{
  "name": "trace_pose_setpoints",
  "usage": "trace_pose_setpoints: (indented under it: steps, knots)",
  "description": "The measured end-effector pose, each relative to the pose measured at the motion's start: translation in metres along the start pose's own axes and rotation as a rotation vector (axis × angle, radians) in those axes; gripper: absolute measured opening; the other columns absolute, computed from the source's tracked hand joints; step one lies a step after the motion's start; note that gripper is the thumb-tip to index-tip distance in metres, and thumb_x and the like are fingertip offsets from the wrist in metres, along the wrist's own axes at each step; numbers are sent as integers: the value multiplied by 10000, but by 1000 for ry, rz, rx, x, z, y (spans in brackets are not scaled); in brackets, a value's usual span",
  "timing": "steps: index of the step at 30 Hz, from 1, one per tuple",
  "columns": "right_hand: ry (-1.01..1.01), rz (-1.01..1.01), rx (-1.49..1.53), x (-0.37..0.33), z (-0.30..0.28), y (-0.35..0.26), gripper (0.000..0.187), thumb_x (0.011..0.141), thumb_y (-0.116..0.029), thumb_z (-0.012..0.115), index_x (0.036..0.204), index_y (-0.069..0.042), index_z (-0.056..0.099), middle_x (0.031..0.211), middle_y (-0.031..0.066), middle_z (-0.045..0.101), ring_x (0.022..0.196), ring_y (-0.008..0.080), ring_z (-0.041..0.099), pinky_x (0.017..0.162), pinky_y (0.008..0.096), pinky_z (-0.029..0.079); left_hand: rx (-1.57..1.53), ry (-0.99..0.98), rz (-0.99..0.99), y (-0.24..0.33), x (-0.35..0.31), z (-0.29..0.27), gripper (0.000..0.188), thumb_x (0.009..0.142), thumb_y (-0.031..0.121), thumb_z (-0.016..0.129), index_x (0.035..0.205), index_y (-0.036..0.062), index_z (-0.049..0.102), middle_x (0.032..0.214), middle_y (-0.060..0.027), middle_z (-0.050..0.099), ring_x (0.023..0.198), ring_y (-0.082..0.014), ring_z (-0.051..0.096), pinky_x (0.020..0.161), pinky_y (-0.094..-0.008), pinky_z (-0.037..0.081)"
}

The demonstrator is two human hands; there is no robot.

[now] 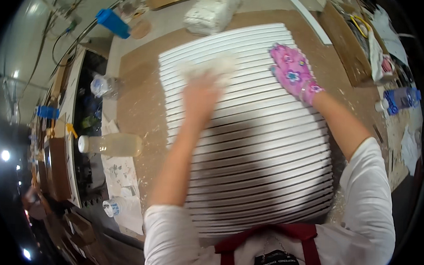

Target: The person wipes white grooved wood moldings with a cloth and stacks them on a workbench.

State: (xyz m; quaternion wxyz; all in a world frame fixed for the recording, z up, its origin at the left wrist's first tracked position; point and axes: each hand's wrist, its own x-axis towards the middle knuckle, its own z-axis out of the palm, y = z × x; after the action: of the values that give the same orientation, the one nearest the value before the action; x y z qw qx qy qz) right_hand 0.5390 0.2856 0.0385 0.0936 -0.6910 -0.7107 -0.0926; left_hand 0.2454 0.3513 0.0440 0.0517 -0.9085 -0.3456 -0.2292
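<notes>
A broad stack of white slats, laid side by side in rows, covers the middle of the brown work board. My left hand, bare and smeared by motion, presses a cream-white cloth onto the slats' upper left part. The cloth's outline is blurred, and my fingers are partly lost in it. My right hand wears a pink flowered glove and lies flat along the slats' upper right edge, fingers stretched out. The shadow of my body falls across the nearer slats.
A white wrapped bundle lies beyond the slats. To the left are a bottle of yellowish liquid, a smaller white bottle and a blue bottle. A cardboard box and a blue-labelled bottle stand right.
</notes>
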Motion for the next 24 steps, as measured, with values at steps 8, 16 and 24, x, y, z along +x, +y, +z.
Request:
trace_pose_setpoints:
  steps: [8, 16, 24]
  knots:
    - [65, 21, 35, -9, 9, 8, 512, 965, -358, 432, 1385, -66, 449, 1453, 161, 413, 1360, 321, 358, 1148, 455, 226, -120, 78, -438, -15, 30, -78, 396, 946, 291, 520, 1167, -24, 615, 1176, -225, 614, 1110, -370, 552, 983, -465, 417]
    - [-34, -50, 108, 5, -22, -7, 498, 929, -327, 499, 1343, -51, 468, 1374, 163, 477, 1276, 342, 418, 1090, 460, 302, -132, -38, 7, 75, 55, 24, 361, 908, 301, 541, 1209, 113, 613, 1280, -114, 584, 1124, -339, 553, 889, -487, 467]
    - [8, 18, 84, 4, -7, -12, 520, 970, -357, 442, 1400, -64, 431, 1476, 157, 388, 1370, 318, 350, 1154, 436, 235, 83, -142, -648, -72, -46, -107, 317, 952, 252, 491, 1093, 10, 638, 1070, -229, 633, 1003, -379, 586, 878, -480, 456]
